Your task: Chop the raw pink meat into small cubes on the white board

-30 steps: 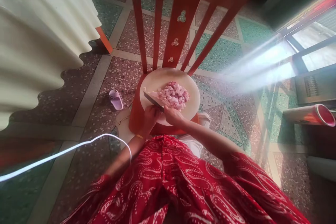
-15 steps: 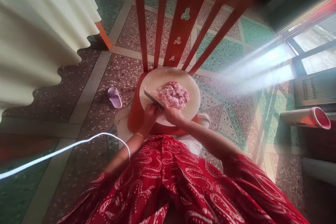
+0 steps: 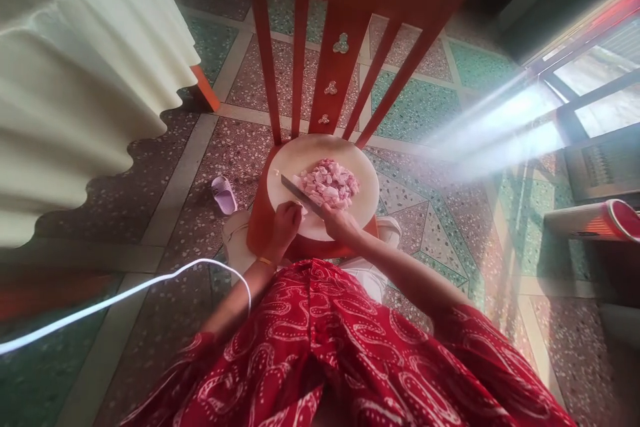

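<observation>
My right hand is closed around the handle of a knife, whose dark blade slants up and left over a round pale cutting board. Just behind the blade sits a heap of chopped raw pink meat. At the board's near left edge, my left hand is closed, its fingers pinching a small pale piece of meat. A gap separates that hand from the blade. The knife's handle is mostly hidden in my grip.
The board rests on the seat of a red-brown wooden chair with a slatted back. A purple slipper lies on the terrazzo floor. Left are a cream cloth and a white cable; right, a red-and-white container.
The knife and my right hand have moved a little right, away from my left hand. A gap has opened between blade and left fingers. The view has shifted slightly.
</observation>
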Motion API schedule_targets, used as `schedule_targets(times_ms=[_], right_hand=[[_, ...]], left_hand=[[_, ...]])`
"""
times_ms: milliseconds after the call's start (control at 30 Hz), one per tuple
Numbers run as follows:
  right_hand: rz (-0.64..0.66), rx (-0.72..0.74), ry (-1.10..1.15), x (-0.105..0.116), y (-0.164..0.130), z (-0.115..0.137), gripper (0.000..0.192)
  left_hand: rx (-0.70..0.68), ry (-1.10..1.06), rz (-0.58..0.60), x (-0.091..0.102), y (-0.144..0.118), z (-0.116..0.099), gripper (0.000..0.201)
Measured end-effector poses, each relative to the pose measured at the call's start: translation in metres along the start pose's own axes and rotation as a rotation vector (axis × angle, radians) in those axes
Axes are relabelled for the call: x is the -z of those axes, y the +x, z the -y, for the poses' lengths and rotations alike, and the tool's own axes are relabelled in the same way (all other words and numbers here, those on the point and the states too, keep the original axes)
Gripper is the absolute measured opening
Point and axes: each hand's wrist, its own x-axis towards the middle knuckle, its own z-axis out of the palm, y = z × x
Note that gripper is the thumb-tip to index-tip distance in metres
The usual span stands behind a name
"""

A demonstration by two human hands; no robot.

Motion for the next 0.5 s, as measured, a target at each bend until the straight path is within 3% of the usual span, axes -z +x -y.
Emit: schedule_targets(times_ms=[200,400,500], right_hand=[[0.072,-0.014,0.013,-0.009,-0.006,0.008,0.054],[0.049,0.013,0.029,-0.001,0.053,0.032,0.032],[0.050,0.043,0.022,0.001,0.059,0.034,0.032]], left_hand=[[-0.020,0.005,0.013,-0.005,0.006,0.005,0.012],[-0.009,0.015,-0.033,-0.009,0.008,0.007,0.011],[-0.005,0.039,-0.032,-0.010,0.009,0.006,0.010]])
